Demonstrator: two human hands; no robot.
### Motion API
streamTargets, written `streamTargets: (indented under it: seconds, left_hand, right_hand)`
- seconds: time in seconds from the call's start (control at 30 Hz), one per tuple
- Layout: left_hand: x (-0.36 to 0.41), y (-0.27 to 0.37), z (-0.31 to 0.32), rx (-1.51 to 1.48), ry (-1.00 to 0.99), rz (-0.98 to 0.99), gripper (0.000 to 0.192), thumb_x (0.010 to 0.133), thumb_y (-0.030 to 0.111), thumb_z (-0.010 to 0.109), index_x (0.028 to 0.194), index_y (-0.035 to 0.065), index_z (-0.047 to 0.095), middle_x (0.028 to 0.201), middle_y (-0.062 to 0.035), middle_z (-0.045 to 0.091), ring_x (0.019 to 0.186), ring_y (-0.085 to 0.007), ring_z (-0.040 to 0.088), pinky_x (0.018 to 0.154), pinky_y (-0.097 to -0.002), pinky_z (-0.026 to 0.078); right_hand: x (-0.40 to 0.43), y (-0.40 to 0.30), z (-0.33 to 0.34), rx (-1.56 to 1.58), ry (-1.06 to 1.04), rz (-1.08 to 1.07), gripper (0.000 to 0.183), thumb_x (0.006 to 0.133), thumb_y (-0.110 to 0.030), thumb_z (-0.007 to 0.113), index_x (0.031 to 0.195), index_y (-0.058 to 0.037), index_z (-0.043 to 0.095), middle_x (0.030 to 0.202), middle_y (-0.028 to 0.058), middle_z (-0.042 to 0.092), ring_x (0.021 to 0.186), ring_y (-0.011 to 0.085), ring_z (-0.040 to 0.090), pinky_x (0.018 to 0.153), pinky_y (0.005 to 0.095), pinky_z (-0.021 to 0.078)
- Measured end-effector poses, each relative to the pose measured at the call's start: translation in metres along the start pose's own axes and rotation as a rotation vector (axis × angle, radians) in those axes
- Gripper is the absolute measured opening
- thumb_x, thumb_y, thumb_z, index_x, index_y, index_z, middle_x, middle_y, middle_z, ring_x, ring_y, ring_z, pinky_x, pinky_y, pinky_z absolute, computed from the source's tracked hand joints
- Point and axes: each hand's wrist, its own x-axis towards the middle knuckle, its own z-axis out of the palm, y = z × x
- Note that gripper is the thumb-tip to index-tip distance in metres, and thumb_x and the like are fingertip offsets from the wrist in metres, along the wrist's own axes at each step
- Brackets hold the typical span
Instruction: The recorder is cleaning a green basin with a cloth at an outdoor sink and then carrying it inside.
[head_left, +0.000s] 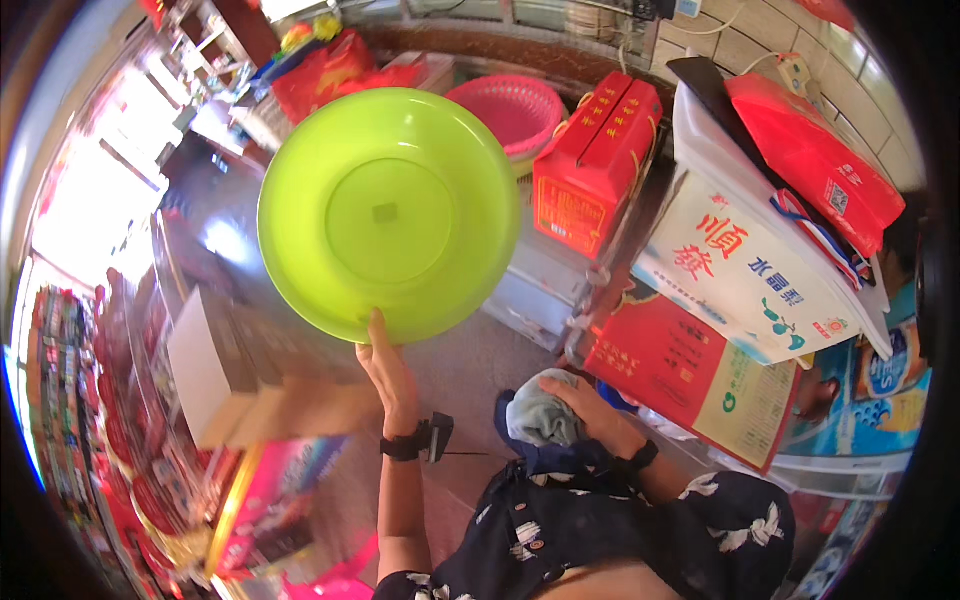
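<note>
My left hand (388, 375) grips the near rim of a lime-green plastic basin (390, 217), its thumb over the edge. The basin is held up and tilted so its inside faces the camera, and a small dark square patch shows at its bottom. In my right hand (592, 409) is a bunched grey-green cloth (546, 412), held close to my body and apart from the basin. Each wrist wears a black band. The fingers of my left hand behind the basin are hidden.
Beyond the basin stands a pink plastic basket (517, 112). Right of it are a red gift carton (592, 165), a white printed box (742, 262) and a red-and-gold box (690, 367). An open cardboard box (247, 390) and packed goods shelves (60, 405) are at left.
</note>
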Motion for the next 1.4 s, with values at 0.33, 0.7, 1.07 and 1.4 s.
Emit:
streamTargets:
  seconds: [0.33,0.7,1.07,1.4]
  left_hand:
    - [0.179,-0.030,0.128,0.069,-0.356,0.028,0.043,0.091,0.029,0.052,0.122,0.0001,0.044,0.115,-0.0097,0.051,0.105,-0.0193,0.051,0.090,-0.0348,0.042]
    - [0.351,-0.192,0.167,-0.038,-0.694,-0.204,0.041,0.091,0.023,0.051,0.124,-0.0001,0.044,0.124,-0.0140,0.044,0.108,-0.0252,0.047,0.088,-0.0381,0.047]
    - [0.182,-0.171,0.129,0.069,-0.731,-0.103,0.036,0.090,0.026,0.050,0.108,-0.0036,0.044,0.107,-0.0154,0.048,0.095,-0.0314,0.055,0.083,-0.0407,0.048]
    - [-0.149,-0.153,0.065,0.289,-2.042,-0.739,0.017,0.091,0.024,0.049,0.094,0.0072,0.051,0.077,-0.0043,0.057,0.070,-0.0154,0.057,0.065,-0.0312,0.047]
  right_hand:
    - [0.057,-0.022,0.031,0.097,0.147,-0.170,0.030,0.085,-0.030,0.064,0.098,-0.0028,0.061,0.091,0.0023,0.063,0.081,0.0103,0.059,0.071,0.0239,0.0479]
    - [0.042,0.017,0.091,0.385,0.670,-0.407,0.027,0.089,-0.024,0.056,0.103,-0.0014,0.060,0.092,0.0041,0.063,0.082,0.0109,0.058,0.071,0.0235,0.0472]
    - [-0.002,0.094,0.124,0.703,1.065,-0.501,0.037,0.093,-0.032,0.051,0.106,0.0009,0.060,0.094,0.0039,0.062,0.084,0.0101,0.057,0.075,0.0243,0.0463]
    - [-0.124,0.176,0.101,0.204,1.961,-0.703,0.035,0.091,-0.032,0.053,0.110,-0.0027,0.059,0.110,0.0130,0.055,0.098,0.0226,0.055,0.082,0.0322,0.0451]
